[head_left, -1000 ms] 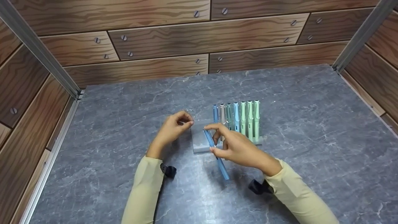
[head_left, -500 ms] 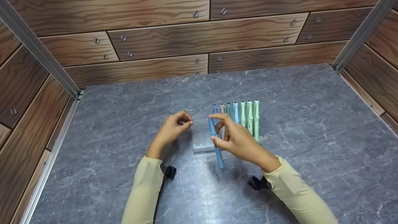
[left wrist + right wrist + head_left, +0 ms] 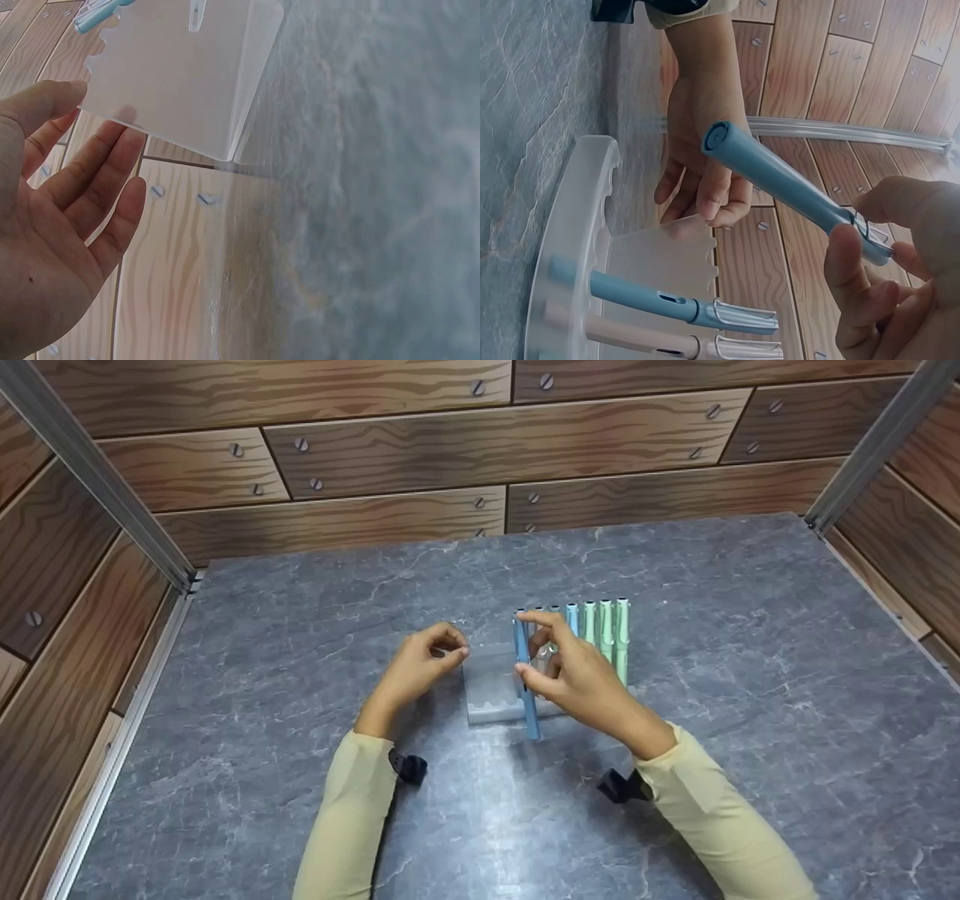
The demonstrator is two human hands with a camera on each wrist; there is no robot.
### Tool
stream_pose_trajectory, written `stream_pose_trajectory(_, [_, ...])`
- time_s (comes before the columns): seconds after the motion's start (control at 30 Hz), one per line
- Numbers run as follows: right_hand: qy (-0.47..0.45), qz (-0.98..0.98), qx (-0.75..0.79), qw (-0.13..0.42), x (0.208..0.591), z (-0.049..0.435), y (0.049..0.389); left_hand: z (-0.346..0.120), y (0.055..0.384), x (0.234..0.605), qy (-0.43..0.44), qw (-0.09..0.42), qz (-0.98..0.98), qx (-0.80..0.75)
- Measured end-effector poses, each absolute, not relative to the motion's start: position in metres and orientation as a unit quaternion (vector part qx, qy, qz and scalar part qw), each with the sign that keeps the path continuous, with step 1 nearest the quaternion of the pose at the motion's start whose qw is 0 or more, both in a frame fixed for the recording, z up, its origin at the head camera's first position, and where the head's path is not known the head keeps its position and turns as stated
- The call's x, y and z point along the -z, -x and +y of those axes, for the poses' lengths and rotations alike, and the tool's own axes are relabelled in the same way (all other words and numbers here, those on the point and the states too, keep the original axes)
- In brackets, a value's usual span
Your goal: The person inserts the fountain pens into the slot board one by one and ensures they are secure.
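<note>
My right hand (image 3: 581, 675) pinches a blue fountain pen (image 3: 780, 184) between thumb and fingers, near its clip end. In the head view this pen hangs over the front of a frosted clear pen stand (image 3: 487, 682), roughly in line with the row. The pen's lower end is apart from the stand's notched front lip in the right wrist view. With thumb and fingertips my left hand (image 3: 420, 667) holds the corner of the stand's panel (image 3: 172, 82). Standing in the notches are another blue pen (image 3: 652, 296) and a pinkish-beige pen (image 3: 645, 334). My right hand partly hides the row.
Several light green pens (image 3: 606, 634) and a light blue pen (image 3: 572, 619) stand on the right side of the rack. The grey marbled tabletop (image 3: 300, 660) is bounded by wood-patterned walls (image 3: 390, 450) and metal corner posts (image 3: 112, 480).
My right hand has carried the blue pen away from me and slightly right, over the stand, and the pen has swung nearer to parallel with the row. My left hand stays at the corner.
</note>
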State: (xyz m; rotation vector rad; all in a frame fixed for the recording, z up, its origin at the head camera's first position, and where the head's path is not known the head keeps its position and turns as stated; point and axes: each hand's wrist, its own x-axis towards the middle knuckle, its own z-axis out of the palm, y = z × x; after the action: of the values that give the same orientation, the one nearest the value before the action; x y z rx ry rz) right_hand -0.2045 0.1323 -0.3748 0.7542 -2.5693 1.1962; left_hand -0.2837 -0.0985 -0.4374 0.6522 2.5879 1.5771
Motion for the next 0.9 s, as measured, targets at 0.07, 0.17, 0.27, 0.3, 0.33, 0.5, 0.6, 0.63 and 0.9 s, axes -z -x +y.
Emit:
stream_pose_trajectory(0.07, [-0.254, -0.869, -0.412, 0.102, 0.3748, 0.1318, 0.2061, -0.0985, 0.2839, 0.4373, -0.212, 0.019, 0.835, -0.508])
stream_pose_trajectory(0.17, [-0.253, -0.866, -0.418, 0.103, 0.3749, 0.1311, 0.2078, -0.0983, 0.2840, 0.4374, -0.213, 0.017, 0.835, -0.506])
stream_pose_trajectory(0.27, [-0.251, -0.867, -0.418, 0.107, 0.3753, 0.1307, 0.2089, -0.0982, 0.2840, 0.4371, -0.215, 0.017, 0.835, -0.507])
stream_pose_trajectory(0.3, [-0.250, -0.868, -0.416, 0.108, 0.3756, 0.1305, 0.2092, -0.0982, 0.2838, 0.4369, -0.216, 0.017, 0.834, -0.507])
stream_pose_trajectory(0.33, [-0.251, -0.868, -0.414, 0.110, 0.3758, 0.1304, 0.2096, -0.0983, 0.2836, 0.4368, -0.217, 0.016, 0.834, -0.507])
stream_pose_trajectory(0.5, [-0.252, -0.874, -0.399, 0.118, 0.3771, 0.1294, 0.2110, -0.0990, 0.2832, 0.4367, -0.215, 0.017, 0.832, -0.511])
stream_pose_trajectory(0.6, [-0.252, -0.877, -0.389, 0.124, 0.3776, 0.1289, 0.2118, -0.0988, 0.2837, 0.4369, -0.215, 0.019, 0.831, -0.513])
stream_pose_trajectory(0.63, [-0.253, -0.878, -0.386, 0.126, 0.3778, 0.1289, 0.2121, -0.0986, 0.2839, 0.4370, -0.215, 0.018, 0.831, -0.513])
stream_pose_trajectory(0.9, [-0.257, -0.882, -0.363, 0.154, 0.3794, 0.1285, 0.2151, -0.0986, 0.2838, 0.4380, -0.217, 0.017, 0.831, -0.512])
